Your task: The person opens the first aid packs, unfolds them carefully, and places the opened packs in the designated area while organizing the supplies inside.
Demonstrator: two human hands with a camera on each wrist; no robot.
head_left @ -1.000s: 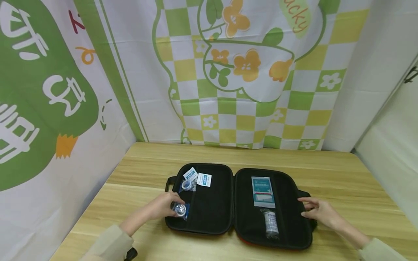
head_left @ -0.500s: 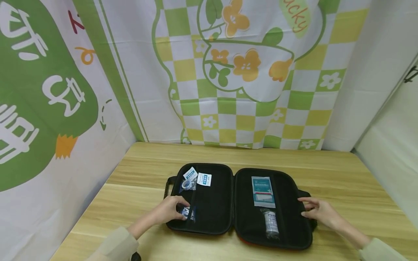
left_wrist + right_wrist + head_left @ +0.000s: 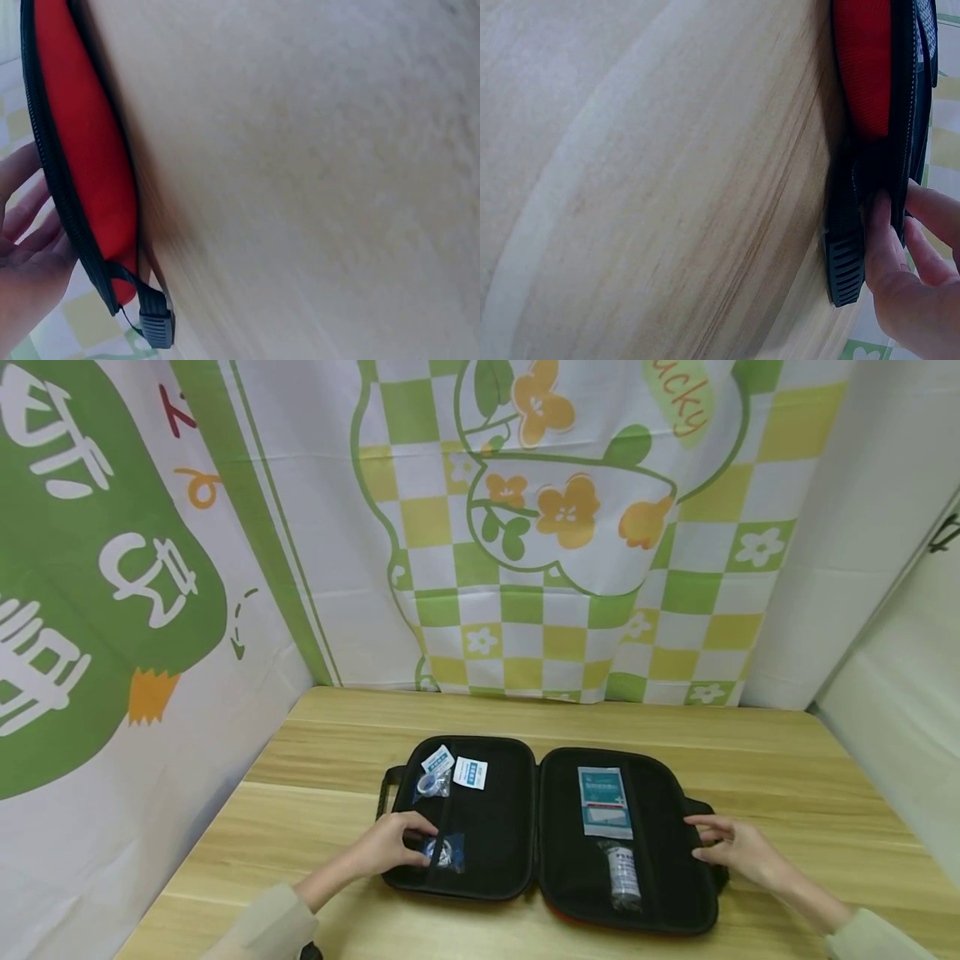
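Observation:
A black-lined zip case (image 3: 495, 827) with a red outside lies unfolded on the table. My left hand (image 3: 397, 842) is at the left half's lower left, thumb and fingers on the left edge of a clear-and-blue packet with a white ring-shaped roll (image 3: 448, 853). That packet lies partly under the elastic band (image 3: 442, 818). In the left wrist view the hand (image 3: 34, 225) is behind the case's zipped rim, its fingertips hidden. My right hand (image 3: 738, 847) grips the case's right edge near the handle; in the right wrist view its fingers (image 3: 883, 232) lie either side of the rim.
Two small white-and-blue sachets (image 3: 470, 772) and another wrapped roll (image 3: 430, 786) lie in the upper left. The right half holds a teal flat packet (image 3: 604, 802) and a wrapped white cylinder (image 3: 623, 877). A black handle (image 3: 386, 789) sticks out left on the wooden table (image 3: 330, 735).
My left hand has moved slightly right. The packet with the roll has slid right and partly under the elastic band. My right hand has stayed on the case edge.

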